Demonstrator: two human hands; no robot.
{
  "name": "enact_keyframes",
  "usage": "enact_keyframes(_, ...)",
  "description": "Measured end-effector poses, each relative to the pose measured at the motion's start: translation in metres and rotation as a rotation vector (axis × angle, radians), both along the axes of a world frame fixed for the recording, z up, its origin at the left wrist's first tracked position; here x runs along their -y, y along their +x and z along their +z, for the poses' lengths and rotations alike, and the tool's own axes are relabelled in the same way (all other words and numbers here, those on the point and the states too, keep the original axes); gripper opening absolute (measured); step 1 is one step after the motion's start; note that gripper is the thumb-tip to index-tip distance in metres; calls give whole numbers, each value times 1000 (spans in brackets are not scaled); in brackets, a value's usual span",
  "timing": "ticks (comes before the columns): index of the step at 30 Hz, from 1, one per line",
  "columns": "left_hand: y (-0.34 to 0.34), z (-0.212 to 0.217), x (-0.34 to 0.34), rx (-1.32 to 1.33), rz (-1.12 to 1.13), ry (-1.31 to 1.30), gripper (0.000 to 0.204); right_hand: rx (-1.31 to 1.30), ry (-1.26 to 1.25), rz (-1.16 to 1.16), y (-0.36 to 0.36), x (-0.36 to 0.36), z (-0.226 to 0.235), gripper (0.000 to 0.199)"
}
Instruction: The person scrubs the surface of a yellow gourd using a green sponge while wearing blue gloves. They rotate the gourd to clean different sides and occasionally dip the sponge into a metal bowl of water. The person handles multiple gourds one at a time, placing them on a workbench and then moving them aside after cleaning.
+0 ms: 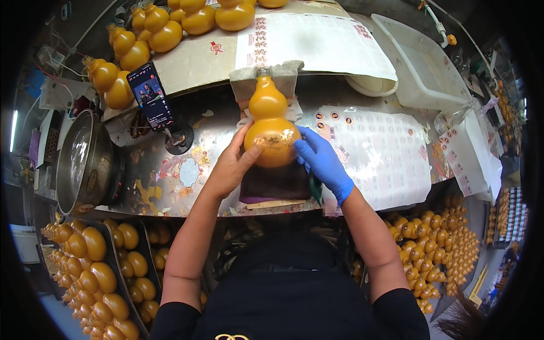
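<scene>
A glossy amber gourd-shaped bottle (pixel 268 110) lies in front of me, its clear glass neck pointing away. My bare left hand (pixel 231 167) is closed on the left side of its wide lower bulb, thumb on top. On the right side of that bulb, my right hand (pixel 324 158), in a blue glove, grips with its fingers. A darker, smudged patch shows on the bulb between my hands. Behind the neck is a grey cloth (pixel 292 73). Nearer to me, a dark folded pad (pixel 275 184) lies below the bottle.
Sticker sheets (pixel 391 153) lie at right. More amber bottles (pixel 164 34) stand at the back left, near a phone on a stand (pixel 152 96). A metal pan (pixel 82 164) is at far left, a white plastic tub (pixel 422 62) at back right. Racked bottles (pixel 93 277) flank me below.
</scene>
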State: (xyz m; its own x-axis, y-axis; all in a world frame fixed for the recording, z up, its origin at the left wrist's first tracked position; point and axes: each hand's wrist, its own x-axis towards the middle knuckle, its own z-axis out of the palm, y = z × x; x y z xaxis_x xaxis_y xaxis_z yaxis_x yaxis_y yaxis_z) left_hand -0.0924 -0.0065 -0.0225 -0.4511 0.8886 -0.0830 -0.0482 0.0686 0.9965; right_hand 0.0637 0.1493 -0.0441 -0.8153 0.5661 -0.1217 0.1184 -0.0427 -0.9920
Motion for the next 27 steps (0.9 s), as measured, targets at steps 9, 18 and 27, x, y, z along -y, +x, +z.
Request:
enact_keyframes(9,2,-5,2,-68,-21,24,80,73,-54,19,2,0,12,57)
enact_keyframes(18,1,-3,1,-71,-47,16,81,5,-319,-56,6,-5,6,54)
enact_keyframes(27,17,-13,-9,-272,98,67,86,-209,-252,-301,26,53,39,30)
